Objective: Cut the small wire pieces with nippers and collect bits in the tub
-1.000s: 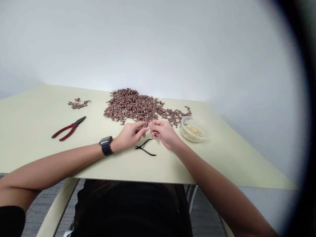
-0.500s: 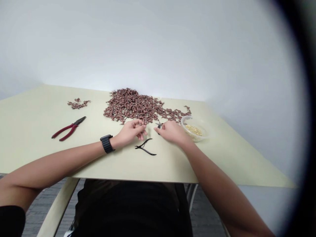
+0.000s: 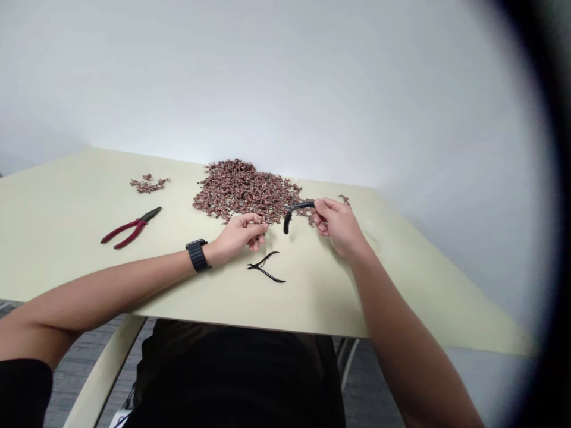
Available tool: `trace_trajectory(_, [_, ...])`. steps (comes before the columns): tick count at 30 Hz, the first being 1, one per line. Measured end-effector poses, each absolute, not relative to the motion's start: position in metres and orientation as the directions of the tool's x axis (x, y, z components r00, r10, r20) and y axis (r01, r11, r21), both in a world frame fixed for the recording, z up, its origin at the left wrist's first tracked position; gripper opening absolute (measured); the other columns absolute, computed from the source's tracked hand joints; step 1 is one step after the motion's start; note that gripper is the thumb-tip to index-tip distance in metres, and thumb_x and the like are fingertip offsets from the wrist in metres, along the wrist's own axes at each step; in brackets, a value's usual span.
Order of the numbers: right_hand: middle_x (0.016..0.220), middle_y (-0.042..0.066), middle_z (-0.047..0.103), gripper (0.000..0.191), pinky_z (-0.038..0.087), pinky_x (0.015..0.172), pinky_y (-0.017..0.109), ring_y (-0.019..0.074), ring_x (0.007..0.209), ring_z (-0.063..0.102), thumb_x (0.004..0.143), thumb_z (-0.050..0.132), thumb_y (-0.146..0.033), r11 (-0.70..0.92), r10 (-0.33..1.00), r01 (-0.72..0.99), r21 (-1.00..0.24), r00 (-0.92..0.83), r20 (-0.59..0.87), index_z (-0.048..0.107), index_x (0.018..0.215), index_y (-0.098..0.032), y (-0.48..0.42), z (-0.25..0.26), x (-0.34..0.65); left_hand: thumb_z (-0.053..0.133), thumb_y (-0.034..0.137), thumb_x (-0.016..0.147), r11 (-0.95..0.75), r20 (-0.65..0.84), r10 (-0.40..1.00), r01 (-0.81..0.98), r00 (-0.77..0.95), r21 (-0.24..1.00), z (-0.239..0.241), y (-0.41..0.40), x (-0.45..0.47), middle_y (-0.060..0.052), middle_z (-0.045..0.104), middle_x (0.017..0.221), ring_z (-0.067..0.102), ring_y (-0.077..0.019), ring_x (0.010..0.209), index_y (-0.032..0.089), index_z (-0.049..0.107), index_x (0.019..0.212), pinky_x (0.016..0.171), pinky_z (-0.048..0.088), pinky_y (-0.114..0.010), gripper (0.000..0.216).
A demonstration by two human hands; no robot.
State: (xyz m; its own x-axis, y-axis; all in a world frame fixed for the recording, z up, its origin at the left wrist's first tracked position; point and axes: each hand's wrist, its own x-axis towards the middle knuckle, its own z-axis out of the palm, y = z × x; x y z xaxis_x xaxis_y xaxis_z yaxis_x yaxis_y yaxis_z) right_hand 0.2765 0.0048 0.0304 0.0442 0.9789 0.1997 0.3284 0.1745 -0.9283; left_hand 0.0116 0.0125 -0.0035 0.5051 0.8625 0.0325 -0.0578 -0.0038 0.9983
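My right hand is closed on one handle end of small black-handled pliers. Their other handle hangs down and their jaws point left, toward the heap. My left hand, with a dark watch on its wrist, is closed in a pinch close to the heap's front edge. Whatever lies between its fingertips is too small to name. Behind both hands rises a heap of small reddish-brown pieces. Slim black nippers lie spread on the table in front of my hands.
Red-handled pliers rest on the pale yellow table at the left. Beyond them lies a small cluster of brown pieces. A white wall stands behind the table.
My right hand has moved right and up, and the black-handled pliers now show more fully. The clear bowl of yellowish bits no longer shows at the right. My left hand stays nearly in place.
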Motion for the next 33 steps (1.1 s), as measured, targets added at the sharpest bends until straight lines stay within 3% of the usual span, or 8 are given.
trace_trajectory(3, [0.068,0.001,0.049,0.046,0.024,0.044,0.023,0.0079,0.049,0.033,0.084,0.07,-0.061,0.005,0.999,-0.022,-1.0,-0.053,0.006,0.056,0.086,-0.017,0.011,0.019,0.27,0.068,0.049,0.09,-0.018,0.043,0.834,-0.051,0.551,0.999,-0.002,0.012,0.011,-0.006,0.071,0.08,0.06,-0.008,0.055,0.013,0.062,0.091,0.051,0.046,-0.019,0.036])
trace_trajectory(8, [0.069,0.002,0.052,0.044,0.031,0.043,0.022,0.0084,0.052,0.039,0.082,0.073,-0.056,-0.183,0.972,-0.163,-0.97,-0.177,-0.153,0.058,0.088,-0.016,0.018,0.001,0.26,0.069,0.052,0.088,-0.005,0.013,0.79,-0.015,0.613,1.0,0.0,0.01,0.012,-0.005,0.07,0.078,0.057,-0.0065,0.053,0.013,0.064,0.086,0.048,0.043,-0.018,0.039])
trace_trajectory(12, [0.083,0.006,0.058,0.047,0.042,0.046,0.022,0.0117,0.062,0.05,0.083,0.071,-0.06,-0.081,0.994,-0.005,-0.997,-0.08,-0.08,0.062,0.093,-0.016,0.017,-0.008,0.247,0.069,0.051,0.088,0.036,-0.021,0.804,-0.013,0.594,0.999,-0.001,0.008,0.013,-0.003,0.068,0.073,0.051,-0.0048,0.05,0.013,0.064,0.082,0.046,0.039,-0.017,0.038])
trace_trajectory(17, [0.129,0.012,0.055,0.062,0.057,0.069,0.028,0.018,0.094,0.059,0.085,0.07,-0.061,0.243,0.97,0.406,-0.881,-0.119,0.213,0.057,0.132,-0.023,0.004,-0.009,0.229,0.069,0.051,0.088,0.032,-0.007,0.83,-0.035,0.557,0.999,-0.003,0.009,0.013,-0.002,0.067,0.075,0.049,-0.0042,0.051,0.013,0.065,0.081,0.047,0.037,-0.017,0.039])
trace_trajectory(20, [0.142,0.016,0.044,0.085,0.056,0.083,0.033,0.0193,0.1,0.058,0.077,0.077,-0.061,0.299,0.954,0.569,-0.766,-0.201,0.223,0.047,0.147,-0.023,-0.003,-0.01,0.224,0.068,0.051,0.088,-0.002,0.024,0.824,-0.039,0.567,0.999,-0.003,0.01,0.013,-0.001,0.063,0.069,0.046,-0.0043,0.05,0.013,0.065,0.077,0.047,0.036,-0.018,0.04])
trace_trajectory(23, [0.138,0.016,0.046,0.094,0.054,0.085,0.035,0.0178,0.094,0.057,0.076,0.078,-0.062,0.283,0.959,0.624,-0.728,-0.208,0.194,0.04,0.152,-0.022,-0.005,-0.011,0.223,0.068,0.051,0.088,-0.025,0.047,0.814,-0.046,0.579,0.999,-0.002,0.011,0.012,-0.001,0.061,0.07,0.045,-0.0042,0.05,0.013,0.065,0.076,0.045,0.033,-0.018,0.04])
trace_trajectory(28, [0.12,0.01,0.057,0.07,0.05,0.079,0.032,0.0152,0.084,0.055,0.089,0.065,-0.06,0.298,0.95,0.577,-0.761,-0.254,0.179,0.046,0.143,-0.02,-0.004,-0.011,0.22,0.068,0.053,0.089,-0.029,0.064,0.793,-0.067,0.605,0.997,0.0,0.013,0.011,-0.002,0.062,0.072,0.045,-0.0041,0.05,0.012,0.066,0.079,0.045,0.034,-0.018,0.041])
trace_trajectory(33, [0.12,0.01,0.06,0.042,0.045,0.1,0.039,0.022,0.109,0.055,0.101,0.046,-0.047,0.363,0.93,0.564,-0.742,-0.265,0.254,0.05,0.132,-0.018,-0.005,-0.017,0.212,0.066,0.054,0.09,-0.027,0.056,0.797,-0.057,0.601,0.998,-0.003,0.013,0.011,-0.002,0.059,0.066,0.046,-0.0045,0.051,0.011,0.067,0.08,0.048,0.033,-0.017,0.045])
